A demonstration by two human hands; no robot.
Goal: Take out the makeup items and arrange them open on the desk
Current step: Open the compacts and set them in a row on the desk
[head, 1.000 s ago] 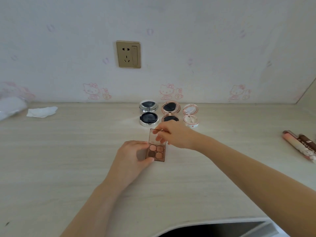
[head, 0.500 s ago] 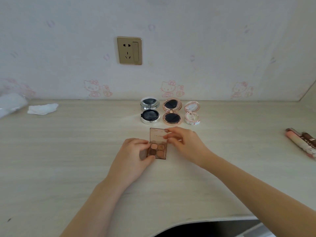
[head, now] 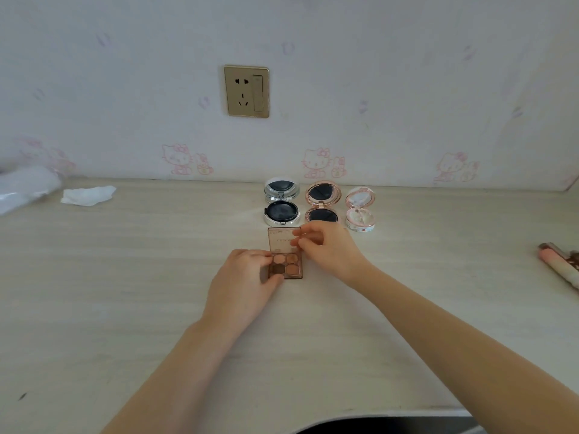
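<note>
At desk centre: left hand [head: 247, 286] grips eyeshadow palette [head: 285, 261] base; right hand [head: 326, 250] pinches lid at 12 o'clock. Opening step; next, lay flat, release.

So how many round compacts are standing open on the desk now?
3, in one row by the wall: the silver compact on the left, the rose-gold compact in the middle, the white-and-pink compact on the right. None seems hidden.

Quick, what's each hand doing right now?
Left hand: grips the eyeshadow palette base.
Right hand: pinches the palette's open lid.
</note>
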